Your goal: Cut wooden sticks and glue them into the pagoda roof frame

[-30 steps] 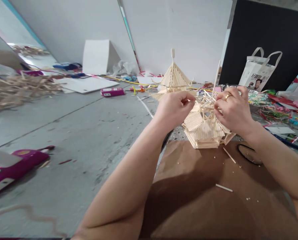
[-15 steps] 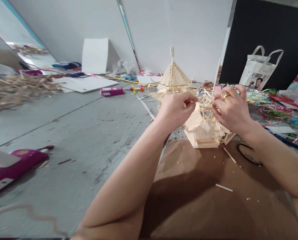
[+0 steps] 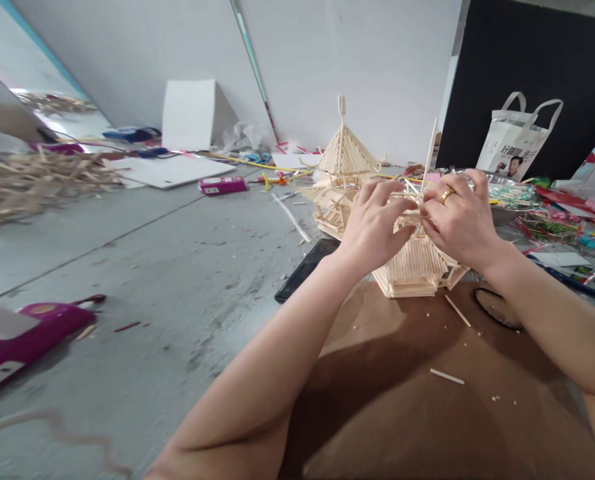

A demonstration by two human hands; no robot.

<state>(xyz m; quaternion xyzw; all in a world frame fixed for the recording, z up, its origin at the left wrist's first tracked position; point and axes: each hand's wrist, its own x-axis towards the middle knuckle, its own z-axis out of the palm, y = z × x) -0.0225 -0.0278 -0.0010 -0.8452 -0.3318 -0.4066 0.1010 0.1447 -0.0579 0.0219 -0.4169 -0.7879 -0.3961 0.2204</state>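
Observation:
A small pavilion model (image 3: 412, 263) made of thin wooden sticks stands at the far edge of a brown paper sheet (image 3: 377, 400). Over its upper frame my left hand (image 3: 377, 223) curls, thumb and fingers at the top sticks; what lies between the fingertips is hidden. My right hand (image 3: 460, 217), wearing a ring, pinches at the frame's right side, at the foot of a long upright stick (image 3: 430, 157). Both hands' fingertips nearly meet. A taller stick pagoda (image 3: 344, 157) with a pointed roof rises behind my left hand, its lower part partly covered.
A black phone (image 3: 304, 270) lies left of the paper. Purple power strips (image 3: 42, 333) rest on the grey floor. Loose sticks (image 3: 447, 377) and a black loop (image 3: 497, 310) lie on the paper. Behind on the right are a metal bowl (image 3: 510, 213) and a white bag (image 3: 514, 143).
My left hand has moved right and its fingers have reached over the model's top, close to my right hand. The phone has come into view. My right hand has barely shifted.

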